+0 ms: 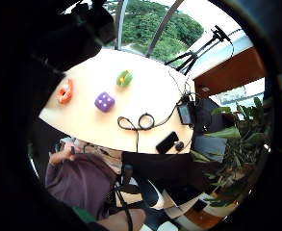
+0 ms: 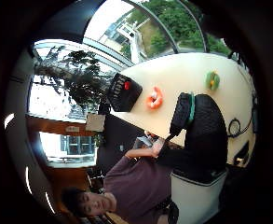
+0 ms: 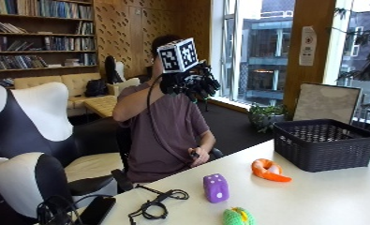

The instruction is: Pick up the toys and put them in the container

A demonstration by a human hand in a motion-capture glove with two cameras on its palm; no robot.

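Your gloved right hand [image 3: 194, 84] hangs raised at upper centre, holding nothing, fingers loosely curled. Purple die [image 3: 216, 187], orange toy [image 3: 269, 169] and green toy [image 3: 237, 217] sit lower right, beside the basket [image 3: 325, 143].

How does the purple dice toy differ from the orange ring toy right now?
The purple plush dice toy is a block with white dots; the orange soft ring toy is a flat loop with a hole. The dice stands farther from the dark woven plastic basket; the ring lies just beside it. Both sit on the white table, untouched.
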